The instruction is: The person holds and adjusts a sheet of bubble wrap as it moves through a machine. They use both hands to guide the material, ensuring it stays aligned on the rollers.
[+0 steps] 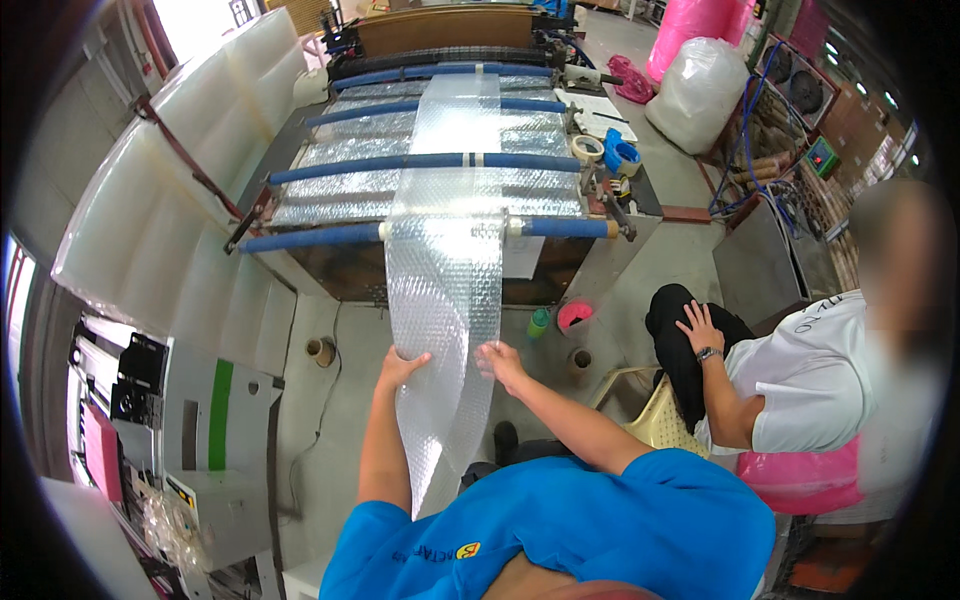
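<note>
A long strip of clear bubble wrap point(440, 280) comes off the machine's front roller and hangs down toward my lap, twisting and folding over itself. My left hand point(405, 368) grips its left edge, thumb on top and the other fingers hidden beneath. On the opposite edge, my right hand point(503, 365) is closed with its fingers pinching the film. Below my hands the strip narrows and trails down beside my blue shirt.
Blue rollers point(420, 165) cross the machine ahead. Tape rolls point(588, 149) lie at its right. A large bubble wrap roll point(170, 170) stands left, near a grey cabinet point(225, 420). At right, a person point(800, 380) sits by a yellow chair point(640, 405); a cable point(318, 430) crosses the floor.
</note>
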The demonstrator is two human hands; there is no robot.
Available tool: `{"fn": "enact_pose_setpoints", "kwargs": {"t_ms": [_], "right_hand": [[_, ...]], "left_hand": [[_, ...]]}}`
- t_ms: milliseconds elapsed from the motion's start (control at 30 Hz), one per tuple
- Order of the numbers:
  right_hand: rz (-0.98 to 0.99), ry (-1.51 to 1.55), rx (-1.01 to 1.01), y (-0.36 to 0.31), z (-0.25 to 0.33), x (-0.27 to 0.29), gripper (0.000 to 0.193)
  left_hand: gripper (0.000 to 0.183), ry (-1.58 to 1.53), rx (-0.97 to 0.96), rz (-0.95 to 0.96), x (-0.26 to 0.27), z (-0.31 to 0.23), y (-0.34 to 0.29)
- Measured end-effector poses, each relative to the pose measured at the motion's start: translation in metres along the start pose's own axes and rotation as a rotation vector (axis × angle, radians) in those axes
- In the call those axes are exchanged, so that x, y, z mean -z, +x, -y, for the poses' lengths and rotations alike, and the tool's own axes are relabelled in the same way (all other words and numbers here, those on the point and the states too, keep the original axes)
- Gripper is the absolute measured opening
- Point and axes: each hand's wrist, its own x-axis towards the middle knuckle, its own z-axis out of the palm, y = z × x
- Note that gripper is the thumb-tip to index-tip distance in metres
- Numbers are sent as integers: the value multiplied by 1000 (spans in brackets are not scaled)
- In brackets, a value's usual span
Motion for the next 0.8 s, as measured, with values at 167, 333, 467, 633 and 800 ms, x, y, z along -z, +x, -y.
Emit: {"fn": "enact_pose_setpoints", "kwargs": {"t_ms": [167,333,467,633,800], "right_hand": [[88,-125,-158,-41,-35,-9,20],[146,-307,-200,-82,-81,-19,22],[129,-233,-184,-125,-84,-24,22],[52,-143,40,-160,-68,-38,25],[-31,-19,196,-188,-49,-60,27]], "left_hand": [[89,-115,69,42,-2,12,-44],[79,-109,152,8,7,14,-111],[73,-60,203,-231,5,71,-160],[54,154,27,-657,12,50,-216],[41,115,-52,-659,50,21,-234]]}}
